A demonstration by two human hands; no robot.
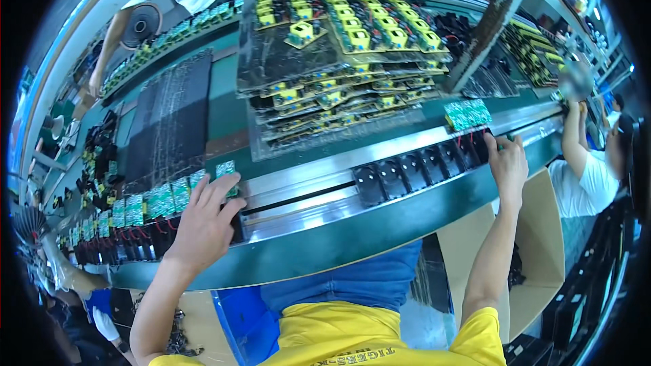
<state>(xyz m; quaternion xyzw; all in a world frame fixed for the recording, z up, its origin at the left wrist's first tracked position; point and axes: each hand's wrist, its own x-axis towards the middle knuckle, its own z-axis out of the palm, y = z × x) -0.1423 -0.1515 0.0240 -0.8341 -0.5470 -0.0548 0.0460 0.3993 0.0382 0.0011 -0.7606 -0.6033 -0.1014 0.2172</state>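
Left hand [203, 220] touching flat green circuit board [227, 171], right hand [507, 163] at glossy black housings [420, 166]

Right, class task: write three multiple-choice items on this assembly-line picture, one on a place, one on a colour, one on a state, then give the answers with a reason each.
1. Where is the left hand?
A. On a green circuit board at the conveyor's left
B. In the cardboard box
C. On the stacked trays

2. What colour are the parts on the stacked trays?
A. Red
B. Yellow
C. White

3. How do the black housings stand on the conveyor?
A. Piled in a heap
B. Hanging from hooks
C. Side by side in a row

Answers:
1 A, its fingers rest on a small green circuit board by the row of boards.
2 B, yellow parts cover the top tray.
3 C, they line up along the rail up to the right hand.
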